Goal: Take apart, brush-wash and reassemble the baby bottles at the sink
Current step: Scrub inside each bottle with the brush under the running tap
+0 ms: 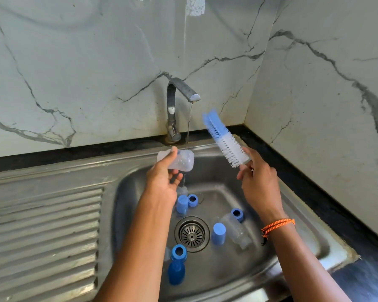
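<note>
My left hand (163,182) grips a clear baby bottle body (179,161), lying sideways under the thin stream from the tap (179,92). My right hand (258,179) holds a bottle brush (224,138) by its base, with the blue and white bristles pointing up and to the left, apart from the bottle. In the sink basin (292,214) lie loose parts: blue caps (182,203) (218,233), blue screw rings (193,200) (237,214) (179,252) and another clear bottle (236,231).
The drain strainer (192,234) sits in the basin's middle. A ribbed steel drainboard (44,225) extends to the left. Marble walls meet in a corner at the back right, above a dark counter strip (314,192). An orange cord bracelet (276,225) is on my right wrist.
</note>
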Action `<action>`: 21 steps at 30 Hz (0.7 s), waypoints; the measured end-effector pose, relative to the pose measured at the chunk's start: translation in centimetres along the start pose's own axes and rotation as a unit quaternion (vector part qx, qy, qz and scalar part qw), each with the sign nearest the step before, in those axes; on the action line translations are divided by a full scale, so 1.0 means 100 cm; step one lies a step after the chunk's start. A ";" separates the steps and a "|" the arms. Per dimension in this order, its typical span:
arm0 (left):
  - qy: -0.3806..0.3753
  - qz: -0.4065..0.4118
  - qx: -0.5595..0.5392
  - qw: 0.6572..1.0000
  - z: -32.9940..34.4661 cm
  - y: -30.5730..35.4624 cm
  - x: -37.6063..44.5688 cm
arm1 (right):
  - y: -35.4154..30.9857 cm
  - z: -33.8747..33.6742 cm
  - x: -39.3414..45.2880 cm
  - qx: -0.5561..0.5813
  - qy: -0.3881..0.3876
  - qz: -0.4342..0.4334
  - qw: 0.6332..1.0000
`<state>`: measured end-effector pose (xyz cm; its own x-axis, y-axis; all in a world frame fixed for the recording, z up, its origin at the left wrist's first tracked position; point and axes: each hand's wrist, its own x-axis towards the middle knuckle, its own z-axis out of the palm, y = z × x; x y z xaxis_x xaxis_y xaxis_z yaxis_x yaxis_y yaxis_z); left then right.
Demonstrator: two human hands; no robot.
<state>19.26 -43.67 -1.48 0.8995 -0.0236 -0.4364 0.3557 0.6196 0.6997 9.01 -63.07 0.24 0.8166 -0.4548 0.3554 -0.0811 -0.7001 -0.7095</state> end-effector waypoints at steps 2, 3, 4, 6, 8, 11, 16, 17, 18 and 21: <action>-0.026 0.003 -0.043 0.999 0.002 0.000 -0.001 | 0.003 -0.001 0.002 0.055 0.035 0.005 0.998; -0.034 0.009 -0.051 0.998 0.003 0.001 0.000 | 0.004 -0.001 0.003 0.074 0.045 0.012 0.996; -0.046 0.012 -0.053 0.997 0.004 0.000 0.000 | 0.006 -0.002 0.005 0.085 0.045 0.019 0.995; -0.069 0.013 -0.047 0.996 0.005 -0.003 0.002 | 0.006 -0.002 0.008 0.081 0.008 0.023 0.996; -0.076 0.013 -0.016 0.997 0.005 -0.008 0.001 | 0.006 -0.002 0.009 0.056 -0.043 0.004 0.997; -0.075 0.006 -0.001 0.997 0.007 -0.015 0.003 | 0.004 -0.002 0.010 -0.022 -0.056 -0.036 0.998; -0.072 0.004 -0.093 0.993 0.012 -0.018 0.010 | -0.008 -0.010 0.004 -0.112 0.012 -0.068 0.991; -0.072 0.007 -0.109 0.991 0.013 -0.019 0.011 | -0.010 -0.013 0.003 -0.129 0.018 -0.075 0.989; -0.070 0.010 -0.124 0.990 0.013 -0.019 0.012 | -0.012 -0.014 0.001 -0.143 0.019 -0.080 0.986; -0.063 0.010 -0.160 0.985 0.012 -0.021 0.012 | -0.012 -0.014 -0.010 -0.168 -0.004 -0.088 0.982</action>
<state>19.95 -45.95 -2.78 0.9370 -0.0925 -0.3367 0.2568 0.8361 0.4848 7.45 -62.57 1.59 0.8392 -0.3072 0.4488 -0.1216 -0.9103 -0.3957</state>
